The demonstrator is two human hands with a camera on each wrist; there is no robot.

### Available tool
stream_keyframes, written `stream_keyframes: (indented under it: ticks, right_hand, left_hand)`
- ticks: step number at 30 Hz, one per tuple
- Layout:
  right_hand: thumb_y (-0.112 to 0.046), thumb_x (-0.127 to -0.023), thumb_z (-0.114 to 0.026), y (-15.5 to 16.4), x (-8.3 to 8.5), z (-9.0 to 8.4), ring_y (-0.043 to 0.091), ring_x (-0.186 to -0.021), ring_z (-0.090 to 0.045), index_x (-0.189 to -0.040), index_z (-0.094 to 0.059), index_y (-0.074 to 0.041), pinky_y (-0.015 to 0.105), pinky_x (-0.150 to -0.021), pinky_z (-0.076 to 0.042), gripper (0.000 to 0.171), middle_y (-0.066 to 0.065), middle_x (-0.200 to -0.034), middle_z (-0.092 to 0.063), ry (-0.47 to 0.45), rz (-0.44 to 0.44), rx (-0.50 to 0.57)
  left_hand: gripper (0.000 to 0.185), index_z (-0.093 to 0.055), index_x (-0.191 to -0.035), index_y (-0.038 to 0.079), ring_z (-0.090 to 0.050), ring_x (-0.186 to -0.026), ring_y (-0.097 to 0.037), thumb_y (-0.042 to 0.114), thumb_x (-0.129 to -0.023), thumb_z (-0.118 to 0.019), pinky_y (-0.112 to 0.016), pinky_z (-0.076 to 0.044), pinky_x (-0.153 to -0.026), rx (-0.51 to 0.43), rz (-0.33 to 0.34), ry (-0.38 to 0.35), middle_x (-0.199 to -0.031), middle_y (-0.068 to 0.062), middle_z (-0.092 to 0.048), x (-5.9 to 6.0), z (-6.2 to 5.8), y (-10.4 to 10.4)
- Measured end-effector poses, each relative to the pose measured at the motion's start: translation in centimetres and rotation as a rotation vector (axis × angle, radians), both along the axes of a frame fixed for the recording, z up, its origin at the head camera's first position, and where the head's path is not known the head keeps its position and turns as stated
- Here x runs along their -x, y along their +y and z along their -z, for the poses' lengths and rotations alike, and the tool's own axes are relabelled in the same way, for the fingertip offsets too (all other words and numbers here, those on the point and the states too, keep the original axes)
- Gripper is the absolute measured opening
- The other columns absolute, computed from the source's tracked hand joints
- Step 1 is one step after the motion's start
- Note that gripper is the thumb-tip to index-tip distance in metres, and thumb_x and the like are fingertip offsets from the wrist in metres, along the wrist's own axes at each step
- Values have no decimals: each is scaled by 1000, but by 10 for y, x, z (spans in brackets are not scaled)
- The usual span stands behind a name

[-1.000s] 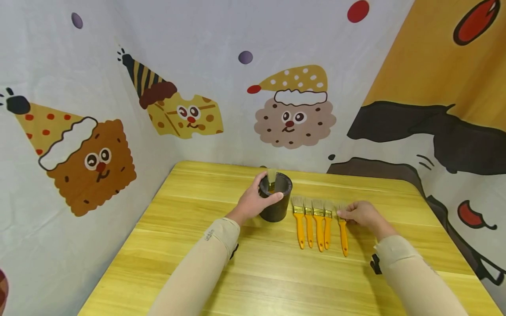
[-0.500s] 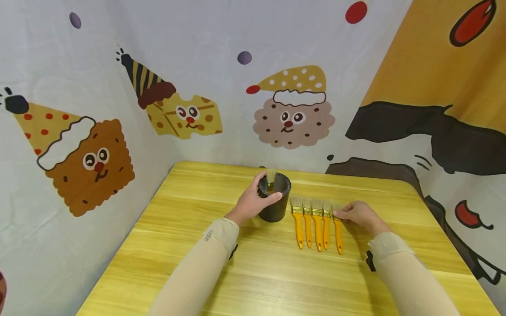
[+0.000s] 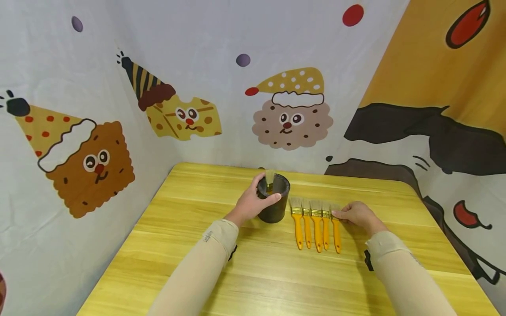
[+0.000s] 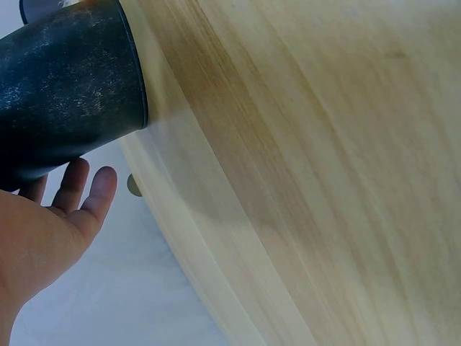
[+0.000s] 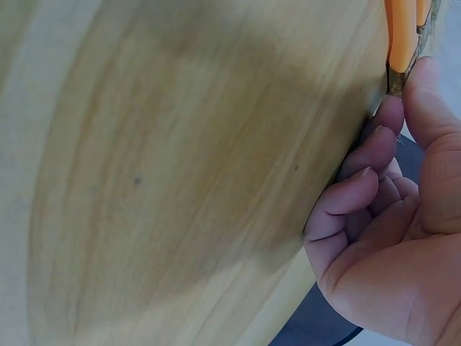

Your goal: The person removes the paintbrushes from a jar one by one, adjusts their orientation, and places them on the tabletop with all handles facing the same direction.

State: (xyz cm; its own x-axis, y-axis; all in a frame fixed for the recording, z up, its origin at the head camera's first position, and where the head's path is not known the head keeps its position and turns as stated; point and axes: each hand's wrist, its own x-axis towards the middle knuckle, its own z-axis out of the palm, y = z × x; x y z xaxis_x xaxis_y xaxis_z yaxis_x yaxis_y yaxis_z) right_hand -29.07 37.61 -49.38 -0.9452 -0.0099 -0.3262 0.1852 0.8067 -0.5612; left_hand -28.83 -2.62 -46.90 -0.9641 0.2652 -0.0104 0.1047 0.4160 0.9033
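My left hand (image 3: 252, 202) holds a black cup (image 3: 272, 212) by its rim, thumb over the near side. Bristles of one paintbrush (image 3: 269, 177) stick up out of the cup; its handle is hidden inside. In the left wrist view the cup (image 4: 72, 83) tapers above the curled fingers (image 4: 96, 198). To the right of the cup, several orange-handled paintbrushes (image 3: 317, 235) lie side by side, bristles away from me. With thumb and fingertips, my right hand (image 3: 357, 215) pinches the rightmost paintbrush (image 3: 337, 237) near its metal band. The right wrist view shows that brush's handle (image 5: 402, 36) beyond the thumb.
Everything stands on a yellow wood-grain table (image 3: 253, 281). A white cloth backdrop (image 3: 213, 57) printed with cartoon food hangs right behind the table's far edge and along its left side.
My right hand has slid the rightmost paintbrush left, up beside the others, closing the gap and straightening it. My left hand has kept its hold on the cup.
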Motion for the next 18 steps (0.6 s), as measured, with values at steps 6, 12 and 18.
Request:
stream_keyframes:
  ticks: [6,12,18]
  right_hand:
    - [-53,-99,-74,1,1,1,22,-81,-54,-98,-69,-3,32,-69,-45,50,6,-88,-64,-6,1,-1]
    - [-52,-100,-75,0,1,1,21,-80,-54,-96,-69,-4,32,-68,-45,48,5,-86,-63,-6,3,6]
    - [-51,-100,-74,-1,0,-1,21,-79,-53,-94,-69,-5,32,-68,-44,47,6,-87,-63,-8,2,6]
  left_hand:
    - [98,-16,-160,65,-44,-155,-41,86,-81,-72,-65,-44,-118,5,4,10,-174,-10,-35,1,1,-1]
    - [97,-16,-159,66,-44,-155,-40,85,-82,-71,-64,-44,-118,2,6,15,-174,-9,-36,2,2,-1]
    - [97,-16,-159,66,-44,-154,-40,84,-82,-72,-64,-44,-118,-2,5,12,-173,-10,-36,2,2,-1]
